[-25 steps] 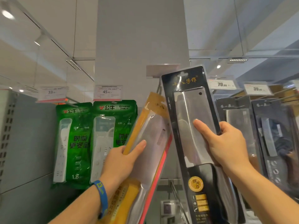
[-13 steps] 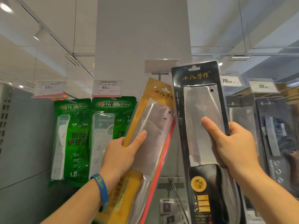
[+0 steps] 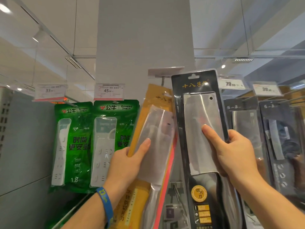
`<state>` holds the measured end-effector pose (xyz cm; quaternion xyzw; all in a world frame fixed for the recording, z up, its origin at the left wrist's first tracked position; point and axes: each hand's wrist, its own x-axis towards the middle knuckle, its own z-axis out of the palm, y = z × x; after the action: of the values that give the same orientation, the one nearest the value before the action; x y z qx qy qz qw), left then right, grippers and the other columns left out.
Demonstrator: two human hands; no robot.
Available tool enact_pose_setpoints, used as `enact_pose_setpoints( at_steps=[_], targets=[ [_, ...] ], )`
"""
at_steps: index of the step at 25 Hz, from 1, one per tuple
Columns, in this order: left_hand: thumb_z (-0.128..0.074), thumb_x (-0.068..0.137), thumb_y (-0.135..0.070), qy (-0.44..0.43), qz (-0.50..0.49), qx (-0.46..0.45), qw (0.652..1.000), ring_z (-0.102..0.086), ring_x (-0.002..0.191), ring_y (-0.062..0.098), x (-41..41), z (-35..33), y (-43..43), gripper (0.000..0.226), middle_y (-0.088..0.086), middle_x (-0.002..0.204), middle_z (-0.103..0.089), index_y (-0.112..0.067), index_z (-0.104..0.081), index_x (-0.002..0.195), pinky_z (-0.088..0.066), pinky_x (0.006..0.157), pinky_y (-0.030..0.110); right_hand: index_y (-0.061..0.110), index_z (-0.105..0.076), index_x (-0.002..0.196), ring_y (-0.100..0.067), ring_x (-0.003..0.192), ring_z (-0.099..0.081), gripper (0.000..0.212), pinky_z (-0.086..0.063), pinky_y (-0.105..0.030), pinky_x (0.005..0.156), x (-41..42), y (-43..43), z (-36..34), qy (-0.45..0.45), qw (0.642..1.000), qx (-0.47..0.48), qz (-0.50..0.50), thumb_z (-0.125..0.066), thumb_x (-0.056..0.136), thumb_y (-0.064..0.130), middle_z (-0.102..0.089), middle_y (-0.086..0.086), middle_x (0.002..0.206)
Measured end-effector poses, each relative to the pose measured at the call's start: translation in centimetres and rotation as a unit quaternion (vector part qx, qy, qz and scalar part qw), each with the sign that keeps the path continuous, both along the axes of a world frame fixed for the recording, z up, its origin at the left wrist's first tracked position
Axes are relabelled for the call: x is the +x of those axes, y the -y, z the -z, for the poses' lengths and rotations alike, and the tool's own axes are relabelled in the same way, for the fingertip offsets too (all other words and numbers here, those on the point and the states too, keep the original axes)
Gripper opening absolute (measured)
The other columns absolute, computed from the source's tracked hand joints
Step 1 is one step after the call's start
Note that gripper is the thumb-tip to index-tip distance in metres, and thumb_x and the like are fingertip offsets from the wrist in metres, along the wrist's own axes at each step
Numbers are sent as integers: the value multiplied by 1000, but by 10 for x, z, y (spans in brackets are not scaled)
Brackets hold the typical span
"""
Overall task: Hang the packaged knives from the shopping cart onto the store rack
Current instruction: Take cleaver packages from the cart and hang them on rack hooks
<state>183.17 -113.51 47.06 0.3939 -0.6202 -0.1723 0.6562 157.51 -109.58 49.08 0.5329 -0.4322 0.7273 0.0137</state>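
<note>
My left hand [image 3: 127, 164] grips a cleaver in a yellow package [image 3: 155, 129], tilted to the right, its top just below a rack hook [image 3: 163, 80] with a blank label holder. My right hand [image 3: 234, 154] holds a cleaver in a black package [image 3: 199, 103] upright, thumb across the blade, its hang hole level with that hook and just right of it. The two packages overlap at their inner edges.
Green power-strip packs [image 3: 75, 146] hang at the left under price tags [image 3: 109, 91]. Dark knife packages [image 3: 277, 138] hang at the right under more price tags [image 3: 232, 84]. A white pillar [image 3: 145, 38] stands behind the hook. Lower hooks show between my arms.
Both packages have risen slightly toward the hook. The black package has shifted right and stands more upright, and the yellow package's top has come up beside it.
</note>
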Motion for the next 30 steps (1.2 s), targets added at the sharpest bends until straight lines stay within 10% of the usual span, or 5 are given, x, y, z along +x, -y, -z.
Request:
enact_pose_setpoints(
  at_steps=[3, 8, 14, 20, 30],
  targets=[
    [-64, 61, -86, -21, 0, 14, 1000, -73, 63, 19, 8, -12, 4, 78, 4, 70, -74, -11, -74, 79, -62, 68, 36, -4, -49, 73, -34, 55, -46, 84, -44, -44, 52, -1, -1, -2, -7, 1000, -14, 8, -69, 71, 78, -56, -33, 73],
    [-62, 63, -87, 55, -12, 9, 998, -67, 54, 15, -2, -4, -1, 70, 2, 59, -68, -18, -68, 59, -53, 55, 37, -8, -57, 84, -49, 77, -61, 93, -53, -59, 66, 1, 2, 0, -3, 1000, -3, 0, -70, 69, 83, -64, -31, 85],
    [-60, 59, -91, 35, -5, 11, 999, -65, 53, 21, -3, -7, 0, 74, 6, 58, -65, -18, -68, 59, -55, 56, 35, 4, -46, 67, -25, 51, -40, 83, -39, -44, 50, -3, 1, 3, 24, 1000, -4, 4, -69, 69, 83, -48, -11, 58],
    [-65, 65, -80, -33, 38, 60, 997, -75, 71, 16, 10, -2, 0, 71, 0, 79, -77, -16, -76, 92, -62, 70, 39, 12, -46, 71, -25, 58, -43, 73, -40, -40, 53, 1, 4, 5, 18, 1000, -16, -17, -67, 73, 82, -50, -10, 66],
    [-64, 60, -85, 17, -41, 58, 997, -67, 58, 23, 8, 28, 5, 71, 9, 60, -67, -14, -67, 57, -54, 57, 38, 8, -48, 71, -23, 59, -41, 73, -39, -41, 55, 9, -5, -8, 3, 999, -42, -33, -68, 76, 78, -47, -9, 66]
  ],
)
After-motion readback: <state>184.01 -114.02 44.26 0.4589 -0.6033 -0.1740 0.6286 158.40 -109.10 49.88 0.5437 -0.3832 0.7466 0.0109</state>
